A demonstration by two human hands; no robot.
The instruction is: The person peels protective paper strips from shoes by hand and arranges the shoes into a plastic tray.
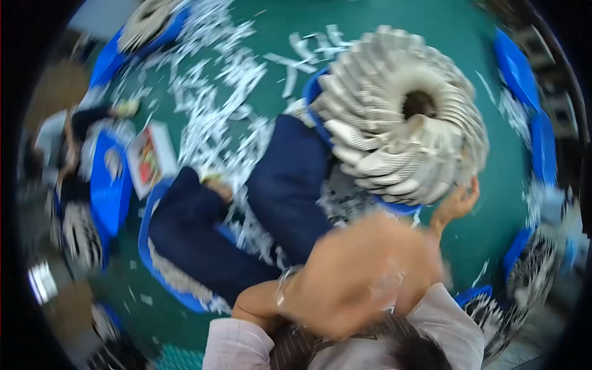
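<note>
My arms are in dark navy sleeves. My left hand (217, 188) lies small and blurred at the end of its sleeve, on a heap of white paper strips (209, 123); what it holds cannot be made out. My right sleeve (287, 179) runs up to the rim of a blue basin (312, 92), and that hand is hidden behind it. The basin carries a large ring of folded grey-white paper pieces (394, 117). Close below me, a person in a pink shirt (246, 345) raises a blurred arm (364, 271), with one hand (456, 200) touching the basin's lower edge.
Paper strips litter the green table (493, 222). A blue tray (148, 246) lies under my left arm. More blue basins with paper rings stand at top left (148, 24), left (111, 185) and right (524, 271). A printed card (151, 157) lies on the left. Another person (68, 142) sits at far left.
</note>
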